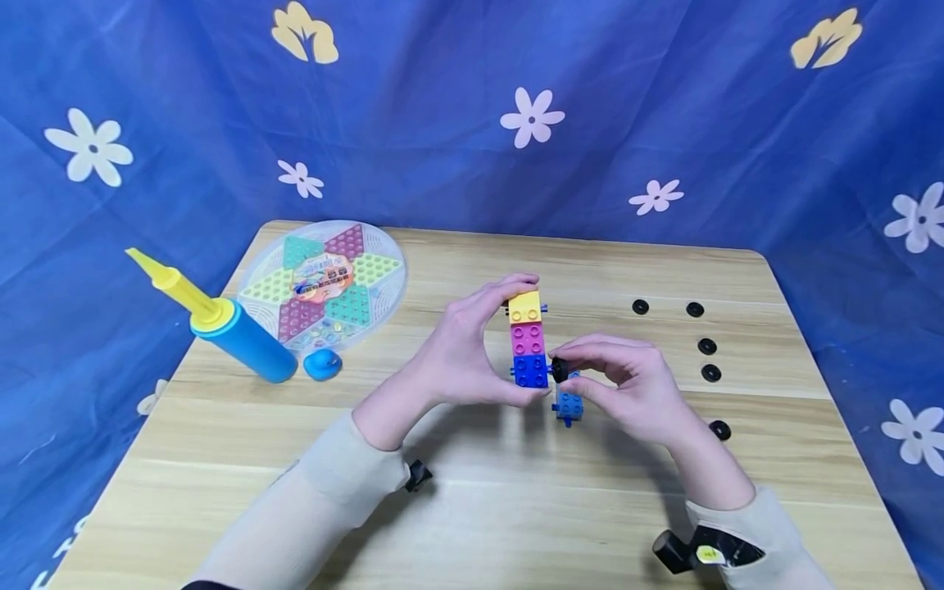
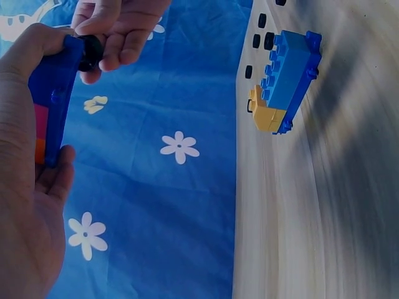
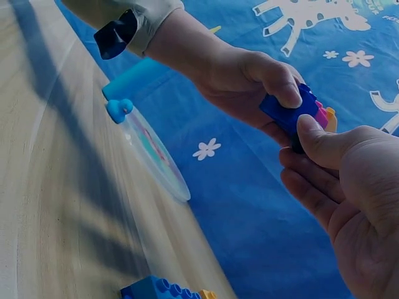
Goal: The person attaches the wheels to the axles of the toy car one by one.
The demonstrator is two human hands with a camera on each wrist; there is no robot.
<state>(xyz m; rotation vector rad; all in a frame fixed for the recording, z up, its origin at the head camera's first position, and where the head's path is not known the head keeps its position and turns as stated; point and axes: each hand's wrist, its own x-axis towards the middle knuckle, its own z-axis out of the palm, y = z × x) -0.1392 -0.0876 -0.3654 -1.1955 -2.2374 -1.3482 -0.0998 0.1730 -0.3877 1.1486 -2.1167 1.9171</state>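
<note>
Blue flowered cloth [image 1: 442, 123] hangs behind a wooden table [image 1: 221, 467]. Over the tabletop, the left hand [image 1: 472, 352] grips a block car [image 1: 527, 339] of yellow, pink and blue, and the right hand [image 1: 630, 381] pinches a black wheel [image 1: 560, 370] at its blue end. From the head, a second car [image 1: 569, 403] is partly hidden by the right hand; the left wrist view reveals its yellow end. Loose wheels [image 1: 695, 309] show in those two views; the game board [image 1: 352, 303], pump [image 1: 254, 346] and small blue object [image 1: 322, 365] show from the head and right wrist.
</note>
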